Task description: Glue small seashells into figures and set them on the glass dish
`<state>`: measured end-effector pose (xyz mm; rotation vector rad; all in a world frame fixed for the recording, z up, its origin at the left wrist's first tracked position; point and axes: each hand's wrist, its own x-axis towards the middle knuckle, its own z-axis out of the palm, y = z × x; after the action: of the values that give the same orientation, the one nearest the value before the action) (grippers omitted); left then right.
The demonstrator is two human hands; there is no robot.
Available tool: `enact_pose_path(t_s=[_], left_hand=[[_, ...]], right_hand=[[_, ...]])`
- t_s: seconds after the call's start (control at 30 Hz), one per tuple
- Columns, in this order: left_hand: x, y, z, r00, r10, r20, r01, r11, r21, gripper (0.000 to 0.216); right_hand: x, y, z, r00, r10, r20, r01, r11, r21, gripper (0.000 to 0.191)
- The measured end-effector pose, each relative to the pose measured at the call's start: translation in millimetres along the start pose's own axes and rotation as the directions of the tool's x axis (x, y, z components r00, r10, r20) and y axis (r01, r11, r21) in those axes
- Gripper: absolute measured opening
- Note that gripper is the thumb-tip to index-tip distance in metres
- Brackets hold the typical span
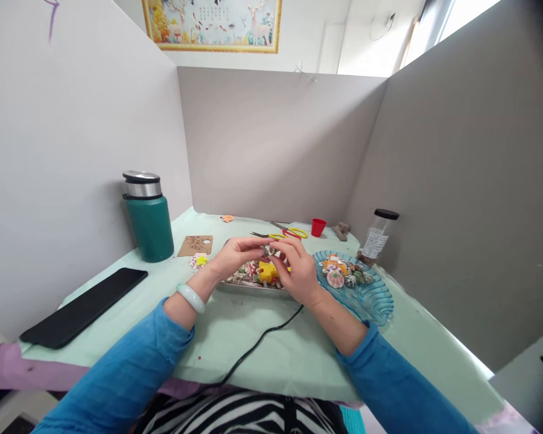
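Observation:
Both hands meet above a metal tray [248,287] of shells near the table's middle. My left hand [235,256] and my right hand [298,268] pinch a small grey-white shell [268,249] between their fingertips. Just under the hands lies a yellow glue gun [268,272], whose black cord [257,343] runs toward me. A pale bangle [190,297] sits on my left wrist.
A blue glass dish [371,298] of shells stands right of the tray. Scissors with yellow and red handles [289,233], a red cup [318,227] and a clear jar [377,238] lie behind. At left stand a green flask [149,220], a brown card [195,245] and a black phone [85,306].

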<state>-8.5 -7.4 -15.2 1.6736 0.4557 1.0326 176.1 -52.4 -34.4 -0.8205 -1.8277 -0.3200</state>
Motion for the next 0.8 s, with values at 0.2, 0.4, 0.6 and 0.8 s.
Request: enact_pose_path(t_s=[0.2, 0.4, 0.6, 0.8], left_hand=[[1.0, -0.3, 0.1, 1.0, -0.012, -0.016, 0.012, 1.0, -0.007, 0.036], [3.2, 1.7, 1.7, 0.995, 0.02, -0.094, -0.015, 0.998, 0.053, 0.034], [4.7, 1.9, 5.4, 0.982, 0.16, -0.096, -0.122, 0.94, 0.318, 0.029], [5.0, -1.0, 5.0, 0.962, 0.239, -0.132, -0.165, 0.894, 0.417, 0.032]], right_hand=[[2.5, -1.0, 0.5, 0.996, 0.088, 0.014, -0.088, 0.996, -0.002, 0.023], [2.2, -1.6, 0.8, 0.991, 0.115, 0.065, -0.108, 0.989, -0.103, 0.021], [3.9, -1.5, 2.0, 0.98, 0.132, 0.152, -0.11, 0.983, -0.145, 0.027], [4.6, 3.7, 2.7, 0.929, 0.219, 0.299, -0.271, 0.952, 0.142, 0.03]])
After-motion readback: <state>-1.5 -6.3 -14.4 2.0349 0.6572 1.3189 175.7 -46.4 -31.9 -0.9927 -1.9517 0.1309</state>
